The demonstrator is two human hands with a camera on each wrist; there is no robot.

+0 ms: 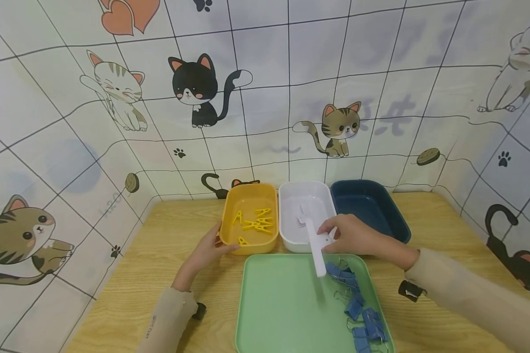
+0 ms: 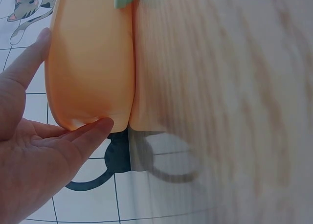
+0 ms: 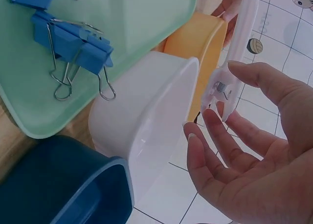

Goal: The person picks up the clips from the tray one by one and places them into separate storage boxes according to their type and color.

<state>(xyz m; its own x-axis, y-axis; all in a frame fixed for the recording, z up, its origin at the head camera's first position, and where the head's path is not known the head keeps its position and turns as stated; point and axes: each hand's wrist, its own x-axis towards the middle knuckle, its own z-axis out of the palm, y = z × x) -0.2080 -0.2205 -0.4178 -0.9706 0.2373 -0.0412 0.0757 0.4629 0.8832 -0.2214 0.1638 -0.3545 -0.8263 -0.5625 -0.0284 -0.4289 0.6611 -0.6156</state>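
My right hand (image 1: 353, 237) pinches a long white plastic bag clip (image 1: 315, 247) between thumb and fingers, above the near edge of the white bin (image 1: 287, 235). A metal spring shows at the clip's end in the right wrist view. Inside the white bin lie more white clips (image 1: 301, 215), partly hidden. My left hand (image 1: 206, 251) touches the near left corner of the yellow bin (image 1: 250, 249), thumb at the front and fairly straight fingers along the outer side. Several yellow clothespins (image 1: 258, 225) lie in that bin.
A green tray (image 1: 278, 304) lies in front of the bins, with several blue binder clips (image 1: 354, 305) along its right side. The dark blue bin (image 1: 368, 208) stands right of the white one. Behind the wooden table (image 1: 181, 220) rises a cat-patterned wall covering (image 1: 265, 113).
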